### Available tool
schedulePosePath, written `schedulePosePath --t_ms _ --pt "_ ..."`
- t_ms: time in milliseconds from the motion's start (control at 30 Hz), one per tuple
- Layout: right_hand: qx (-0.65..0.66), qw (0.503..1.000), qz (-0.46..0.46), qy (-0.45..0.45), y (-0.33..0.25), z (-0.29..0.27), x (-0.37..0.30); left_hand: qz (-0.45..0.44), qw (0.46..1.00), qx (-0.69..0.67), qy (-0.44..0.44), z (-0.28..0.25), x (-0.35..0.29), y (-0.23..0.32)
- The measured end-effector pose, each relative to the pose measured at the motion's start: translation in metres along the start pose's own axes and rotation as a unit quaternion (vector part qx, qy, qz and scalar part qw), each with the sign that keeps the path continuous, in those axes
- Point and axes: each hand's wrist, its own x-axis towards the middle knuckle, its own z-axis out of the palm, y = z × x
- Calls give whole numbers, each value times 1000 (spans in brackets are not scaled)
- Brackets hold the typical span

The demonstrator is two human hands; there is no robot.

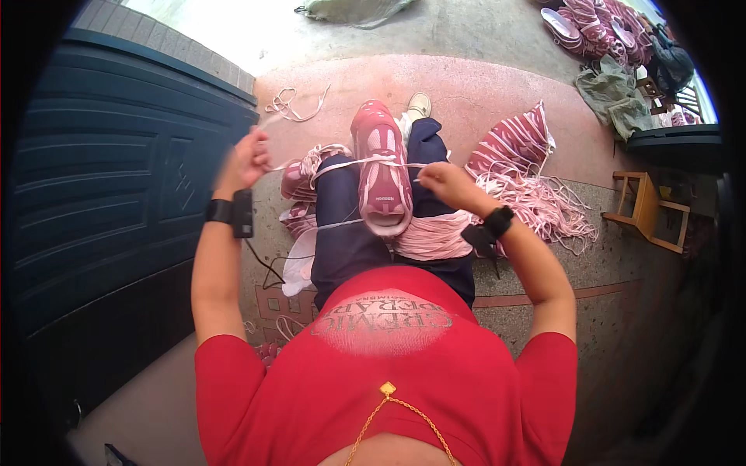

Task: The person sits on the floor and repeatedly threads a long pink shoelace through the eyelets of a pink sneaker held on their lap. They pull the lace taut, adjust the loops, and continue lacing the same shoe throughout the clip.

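A pink and maroon sneaker (384,194) rests between my thighs, its heel toward me. A pale pink shoelace (342,165) crosses its upper and stretches out to both sides. My left hand (250,161), slightly blurred, is closed on the lace's left length, out past my left knee. On the other side, my right hand (451,186) pinches the lace close to the shoe. A folded bundle of pink laces (435,238) lies across my right thigh. More pink and maroon shoe pieces (299,182) sit beside my left leg, partly hidden by it.
To my right, a tangled heap of pink laces (540,210) lies by a stack of maroon shoe uppers (513,144). A loose lace (295,107) is on the floor ahead. A dark blue door (109,171) stands left, a wooden stool (642,203) right. Shoes (594,31) are piled far right.
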Motion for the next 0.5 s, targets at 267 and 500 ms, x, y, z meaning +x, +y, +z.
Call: schedulePosePath --t_ms 267,500 --pt "-99 993 -60 25 -6 12 7 58 899 406 -154 119 6 -90" --pt "-124 986 -92 -55 -10 3 20 134 866 472 -99 120 8 -124"
